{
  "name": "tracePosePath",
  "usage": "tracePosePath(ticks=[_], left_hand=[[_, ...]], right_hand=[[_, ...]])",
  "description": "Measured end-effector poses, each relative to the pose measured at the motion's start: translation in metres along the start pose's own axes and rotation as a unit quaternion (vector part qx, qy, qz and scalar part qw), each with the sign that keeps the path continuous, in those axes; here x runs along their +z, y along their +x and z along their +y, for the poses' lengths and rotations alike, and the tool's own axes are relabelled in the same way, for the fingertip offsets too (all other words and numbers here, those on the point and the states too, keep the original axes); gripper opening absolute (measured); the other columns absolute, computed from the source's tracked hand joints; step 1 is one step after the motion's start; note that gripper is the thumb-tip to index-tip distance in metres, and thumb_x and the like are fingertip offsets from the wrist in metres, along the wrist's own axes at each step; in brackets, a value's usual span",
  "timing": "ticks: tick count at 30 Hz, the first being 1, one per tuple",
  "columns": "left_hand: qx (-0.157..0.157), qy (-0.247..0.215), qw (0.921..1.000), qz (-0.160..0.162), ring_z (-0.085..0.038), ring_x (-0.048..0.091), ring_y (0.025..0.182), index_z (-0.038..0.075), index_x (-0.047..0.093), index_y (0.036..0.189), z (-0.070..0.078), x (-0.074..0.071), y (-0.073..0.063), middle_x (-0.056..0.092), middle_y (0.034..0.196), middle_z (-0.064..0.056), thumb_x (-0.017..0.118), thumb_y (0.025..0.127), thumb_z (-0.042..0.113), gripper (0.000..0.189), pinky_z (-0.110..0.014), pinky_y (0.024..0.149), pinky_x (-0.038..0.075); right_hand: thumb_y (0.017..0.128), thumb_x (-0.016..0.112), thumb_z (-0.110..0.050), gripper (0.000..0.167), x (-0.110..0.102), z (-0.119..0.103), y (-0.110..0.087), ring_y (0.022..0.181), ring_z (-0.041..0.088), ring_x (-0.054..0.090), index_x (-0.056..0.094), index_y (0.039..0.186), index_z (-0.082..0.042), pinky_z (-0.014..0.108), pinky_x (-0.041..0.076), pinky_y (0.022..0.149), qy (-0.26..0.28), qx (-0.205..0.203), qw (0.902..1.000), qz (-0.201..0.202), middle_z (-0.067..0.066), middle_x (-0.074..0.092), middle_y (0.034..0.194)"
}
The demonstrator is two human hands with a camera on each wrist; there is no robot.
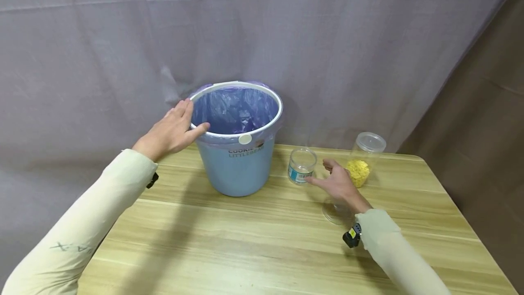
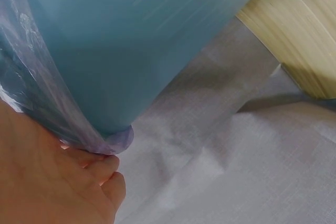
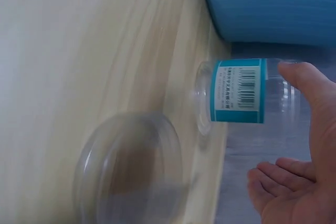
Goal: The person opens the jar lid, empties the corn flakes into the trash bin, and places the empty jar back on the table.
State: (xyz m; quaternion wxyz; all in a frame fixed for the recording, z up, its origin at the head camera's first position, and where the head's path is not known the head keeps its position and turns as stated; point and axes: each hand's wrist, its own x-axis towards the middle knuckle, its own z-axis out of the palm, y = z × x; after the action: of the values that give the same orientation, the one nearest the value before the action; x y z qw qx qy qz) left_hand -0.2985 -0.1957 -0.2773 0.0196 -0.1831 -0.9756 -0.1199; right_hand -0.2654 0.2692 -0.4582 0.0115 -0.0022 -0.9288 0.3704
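Observation:
A light blue trash bin (image 1: 235,172) with a white rim stands upright on the table, lined with a translucent purple bag (image 1: 262,104). My left hand (image 1: 168,130) rests on the left side of its rim, fingers extended and thumb over the front edge. In the left wrist view, the fingers (image 2: 102,171) lie against the bag's folded edge. To the right of the bin is a small clear jar (image 3: 237,92) with a teal barcode label, lidless and upright. My right hand (image 1: 339,182) is held beside this jar, thumb near its wall and fingers spread apart.
A clear round lid (image 1: 332,213) lies on the table below the right hand, partly hidden by it. Behind that hand stands a taller lidded clear jar (image 1: 370,144) with yellow pieces (image 1: 358,171). A grey curtain (image 1: 123,58) hangs behind the wooden table (image 1: 229,245).

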Motion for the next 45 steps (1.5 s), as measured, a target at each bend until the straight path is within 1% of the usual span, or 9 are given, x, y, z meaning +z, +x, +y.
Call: tracePosePath(ticks=[7, 11, 17, 22, 28, 34, 38, 41, 45], left_hand=[[0.003, 0.003, 1.0000, -0.002, -0.044, 0.003, 0.165, -0.009, 0.004, 0.166, 0.001, 0.000, 0.001, 0.001, 0.176, -0.028, 0.031, 0.105, 0.069, 0.102, -0.057, 0.136, 0.009], [0.006, 0.003, 1.0000, 0.001, -0.045, 0.003, 0.165, -0.009, 0.004, 0.165, 0.001, 0.000, 0.001, 0.001, 0.176, -0.029, 0.031, 0.105, 0.069, 0.102, -0.058, 0.136, 0.009], [0.004, 0.001, 1.0000, 0.001, -0.045, 0.002, 0.165, -0.008, 0.003, 0.166, 0.000, -0.001, 0.000, -0.001, 0.176, -0.028, 0.031, 0.105, 0.070, 0.103, -0.057, 0.136, 0.008], [0.006, 0.001, 1.0000, 0.002, -0.044, 0.003, 0.165, -0.009, 0.004, 0.166, 0.000, -0.001, 0.002, 0.001, 0.176, -0.028, 0.031, 0.105, 0.070, 0.103, -0.057, 0.136, 0.008], [0.008, 0.002, 1.0000, 0.002, -0.045, 0.002, 0.165, -0.009, 0.004, 0.165, 0.000, -0.001, 0.002, 0.000, 0.176, -0.029, 0.031, 0.105, 0.070, 0.103, -0.057, 0.136, 0.007], [0.010, 0.004, 0.9999, 0.008, -0.046, 0.005, 0.165, -0.010, 0.006, 0.165, 0.001, 0.000, 0.002, 0.004, 0.175, -0.030, 0.032, 0.106, 0.068, 0.102, -0.058, 0.136, 0.009], [0.011, 0.005, 0.9999, 0.006, -0.046, 0.006, 0.165, -0.010, 0.007, 0.165, 0.002, 0.001, 0.001, 0.005, 0.175, -0.031, 0.033, 0.107, 0.065, 0.099, -0.058, 0.136, 0.010], [0.010, 0.004, 0.9999, 0.005, -0.045, 0.005, 0.165, -0.010, 0.006, 0.165, 0.002, 0.002, 0.001, 0.004, 0.175, -0.030, 0.033, 0.107, 0.065, 0.099, -0.058, 0.136, 0.010], [0.010, 0.001, 0.9999, 0.006, -0.045, 0.005, 0.165, -0.010, 0.006, 0.165, 0.002, 0.004, 0.002, 0.002, 0.175, -0.030, 0.033, 0.107, 0.066, 0.099, -0.057, 0.136, 0.009]], right_hand=[[0.087, 0.081, -0.057, 0.107, -0.026, 0.005, -0.028, 0.145, 0.055, 0.043, 0.033, 0.160, 0.006, 0.065, 0.043, 0.118, -0.012, -0.004, 0.9999, -0.010, 0.033, 0.043, 0.161], [0.089, 0.081, -0.055, 0.105, -0.042, 0.010, -0.042, 0.143, 0.055, 0.048, 0.035, 0.158, 0.009, 0.064, 0.045, 0.117, -0.022, -0.009, 0.9997, -0.010, 0.034, 0.046, 0.158], [0.090, 0.078, -0.057, 0.102, -0.068, 0.022, -0.061, 0.139, 0.055, 0.051, 0.039, 0.156, 0.011, 0.067, 0.048, 0.111, -0.068, -0.001, 0.9977, -0.001, 0.035, 0.049, 0.155], [0.090, 0.077, -0.060, 0.103, -0.090, 0.036, -0.070, 0.135, 0.059, 0.052, 0.041, 0.153, 0.012, 0.069, 0.051, 0.104, -0.097, 0.009, 0.9952, 0.010, 0.039, 0.050, 0.151], [0.091, 0.074, -0.062, 0.107, -0.111, 0.045, -0.064, 0.134, 0.061, 0.049, 0.037, 0.153, 0.016, 0.071, 0.050, 0.103, -0.120, 0.026, 0.9920, 0.031, 0.041, 0.046, 0.152], [0.093, 0.070, -0.064, 0.105, -0.121, 0.050, -0.048, 0.133, 0.059, 0.050, 0.037, 0.154, 0.015, 0.070, 0.048, 0.102, -0.121, 0.038, 0.9897, 0.067, 0.041, 0.047, 0.151], [0.092, 0.069, -0.068, 0.111, -0.117, 0.059, -0.036, 0.137, 0.060, 0.046, 0.032, 0.158, 0.013, 0.071, 0.045, 0.108, -0.082, 0.060, 0.9920, 0.075, 0.041, 0.044, 0.155], [0.090, 0.071, -0.068, 0.114, -0.107, 0.067, -0.026, 0.142, 0.059, 0.044, 0.028, 0.161, 0.010, 0.070, 0.043, 0.113, -0.042, 0.070, 0.9931, 0.084, 0.039, 0.042, 0.158], [0.090, 0.074, -0.064, 0.112, -0.092, 0.077, -0.014, 0.146, 0.056, 0.042, 0.027, 0.162, 0.009, 0.068, 0.040, 0.117, -0.007, 0.068, 0.9927, 0.099, 0.037, 0.040, 0.160]])
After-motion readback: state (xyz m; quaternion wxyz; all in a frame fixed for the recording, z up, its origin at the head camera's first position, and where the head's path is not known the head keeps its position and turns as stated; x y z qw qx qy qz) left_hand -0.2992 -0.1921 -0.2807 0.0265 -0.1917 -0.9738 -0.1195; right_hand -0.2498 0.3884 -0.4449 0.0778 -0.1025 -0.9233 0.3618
